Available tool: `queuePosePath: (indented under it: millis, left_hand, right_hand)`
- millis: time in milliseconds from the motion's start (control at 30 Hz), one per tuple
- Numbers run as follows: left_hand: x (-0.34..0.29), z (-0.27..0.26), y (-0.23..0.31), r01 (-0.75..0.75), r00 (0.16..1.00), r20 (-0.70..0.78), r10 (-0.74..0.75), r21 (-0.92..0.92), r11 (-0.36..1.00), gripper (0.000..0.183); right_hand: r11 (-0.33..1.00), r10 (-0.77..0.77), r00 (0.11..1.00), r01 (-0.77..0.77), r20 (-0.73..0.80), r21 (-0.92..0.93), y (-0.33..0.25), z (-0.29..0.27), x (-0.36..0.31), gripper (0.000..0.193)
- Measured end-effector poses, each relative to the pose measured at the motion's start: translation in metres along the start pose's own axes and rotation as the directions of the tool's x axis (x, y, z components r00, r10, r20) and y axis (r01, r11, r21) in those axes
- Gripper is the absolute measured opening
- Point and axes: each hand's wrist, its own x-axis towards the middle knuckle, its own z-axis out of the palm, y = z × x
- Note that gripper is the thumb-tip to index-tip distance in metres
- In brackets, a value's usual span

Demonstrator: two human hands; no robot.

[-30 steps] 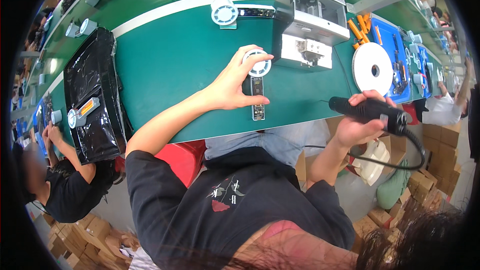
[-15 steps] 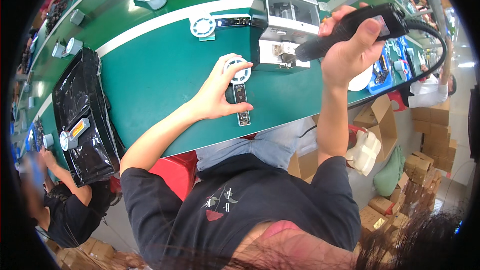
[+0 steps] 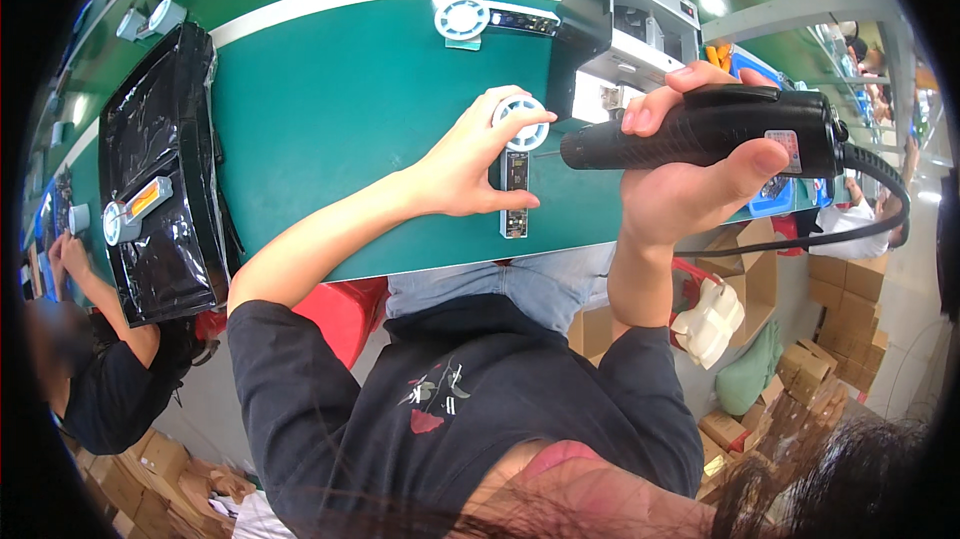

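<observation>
In my right hand (image 3: 660, 204) is a black electric screwdriver (image 3: 705, 134), held level, its cable trailing off to the right. Its thin bit points left and its tip appears close to a small device on the table; contact is hard to judge. That device has a round white spoked head (image 3: 520, 123) and a narrow body with a dark circuit board (image 3: 514, 189). My left hand (image 3: 462, 161) grips it, fingers at the round head and thumb by the lower board. A similar device (image 3: 462, 19) lies farther back, its board end beside a grey-and-black box-shaped machine (image 3: 630, 34).
The green table (image 3: 330, 139) has a black plastic-covered tray (image 3: 165, 179) on its left, with another device (image 3: 125, 219) on it. A metal frame bar (image 3: 800, 11) crosses at upper right. A person's hand (image 3: 72, 259) is at far left. Cardboard boxes (image 3: 845, 304) stand on the floor at right.
My right hand has brought the screwdriver from the machine's front down and toward the device, turning it nearly level. My left hand keeps its hold. The view has shifted, so table items sit differently.
</observation>
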Motion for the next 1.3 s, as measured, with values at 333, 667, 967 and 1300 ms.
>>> queuePosePath:
  millis: [333, 667, 967, 1300]
  left_hand:
    - [-0.001, 0.001, -0.004, -0.030, 0.999, -0.015, 0.030, 0.022, 0.999, 0.100]
    - [-0.002, 0.001, -0.005, -0.021, 1.000, -0.020, 0.021, 0.010, 1.000, 0.098]
    - [-0.002, 0.003, -0.004, -0.015, 1.000, -0.020, 0.015, 0.002, 1.000, 0.097]
    - [-0.002, 0.002, -0.007, -0.060, 0.997, -0.044, 0.061, 0.019, 0.998, 0.093]
  right_hand:
    - [0.998, 0.026, 0.999, -0.024, 0.023, -0.059, 0.007, 0.013, -0.008, 0.083]
    - [0.996, 0.019, 0.999, -0.015, 0.043, -0.087, 0.008, 0.015, -0.010, 0.087]
    - [0.996, 0.071, 0.995, -0.067, 0.073, -0.066, 0.010, 0.014, -0.017, 0.093]
    - [1.000, -0.012, 0.980, 0.013, 0.201, -0.001, 0.011, 0.012, -0.016, 0.091]
